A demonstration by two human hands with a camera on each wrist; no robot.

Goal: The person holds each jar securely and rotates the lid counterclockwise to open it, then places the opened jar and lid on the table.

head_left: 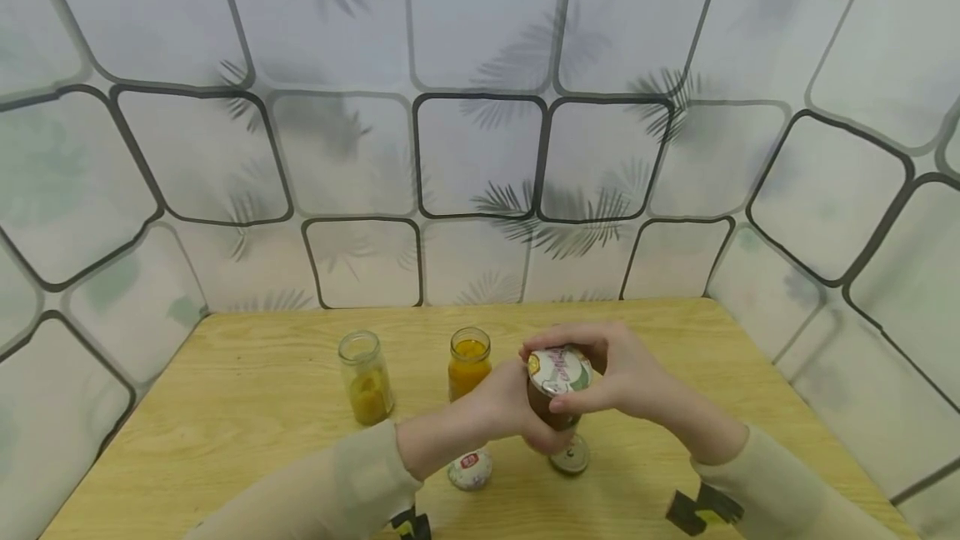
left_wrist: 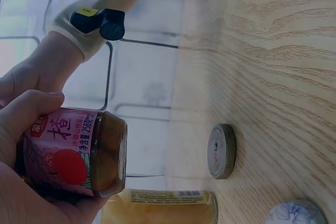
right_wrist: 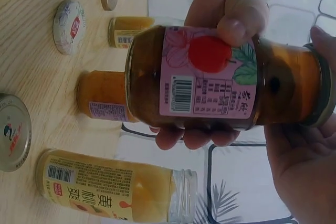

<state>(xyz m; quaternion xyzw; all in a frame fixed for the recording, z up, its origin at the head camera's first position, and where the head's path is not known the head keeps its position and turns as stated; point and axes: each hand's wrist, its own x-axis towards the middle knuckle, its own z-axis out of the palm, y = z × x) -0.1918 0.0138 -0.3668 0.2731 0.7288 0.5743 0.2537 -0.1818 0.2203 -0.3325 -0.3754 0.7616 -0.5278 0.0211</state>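
Note:
My left hand (head_left: 513, 407) grips the body of a brown jar (right_wrist: 149, 77) with a pink label and a red fruit picture, raised off the table. The fingers of my right hand (head_left: 626, 373) curl round the patterned lid (head_left: 558, 369) at its top. In the left wrist view the jar's pink label (left_wrist: 65, 145) shows, while the lid is hidden. An uncapped yellow jar (head_left: 366, 382) stands to the left. Behind my left wrist is an uncapped orange jar (head_left: 468, 365), partly covered by that hand.
A white printed lid (head_left: 470, 469) and a metal lid (head_left: 570, 454) lie under my hands. In the right wrist view another lid (right_wrist: 11, 132) and a further yellow jar (right_wrist: 128, 30) appear. The wooden table (head_left: 255, 357) meets patterned curtains (head_left: 480, 157) at the back and sides.

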